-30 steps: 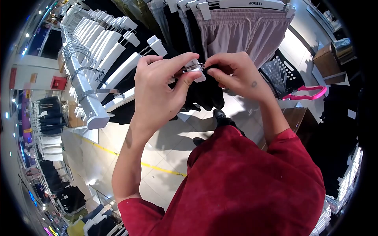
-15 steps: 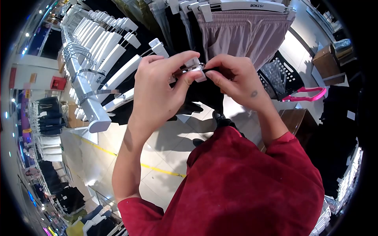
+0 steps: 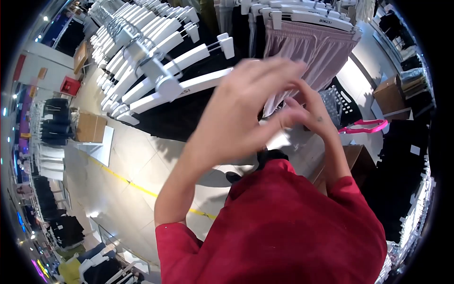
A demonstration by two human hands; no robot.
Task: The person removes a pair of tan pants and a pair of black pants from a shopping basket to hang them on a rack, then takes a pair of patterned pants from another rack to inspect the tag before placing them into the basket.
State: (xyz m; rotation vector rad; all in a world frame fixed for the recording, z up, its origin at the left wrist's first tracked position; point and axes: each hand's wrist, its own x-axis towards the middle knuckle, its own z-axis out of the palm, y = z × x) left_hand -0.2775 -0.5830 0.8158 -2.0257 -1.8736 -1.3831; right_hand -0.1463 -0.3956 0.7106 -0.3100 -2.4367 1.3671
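Note:
My left hand [image 3: 241, 109], blurred by motion, is raised in front of the clothes rack with its thumb and fingers apart; no held thing shows in it. My right hand [image 3: 318, 111] is just beyond it, its fingers partly covered by the left. Left of my hands, a white clip hanger [image 3: 194, 85] carries a black garment [image 3: 172, 116], and my left hand hides the hanger's near end. Behind my hands hang pale pink drawstring shorts [image 3: 309, 49] on another white hanger [image 3: 314, 18].
A metal rail end [image 3: 168, 87] sticks out toward me among several white hangers. To the right are a black basket with a pink handle [image 3: 364, 127] and cardboard boxes [image 3: 390, 94]. Yellow tape [image 3: 142, 189] crosses the tiled floor.
Both hands have moved right, away from the white hanger clip they pinched with black cloth. The left hand's fingers have spread. The view has shifted, and the rail end appears farther right.

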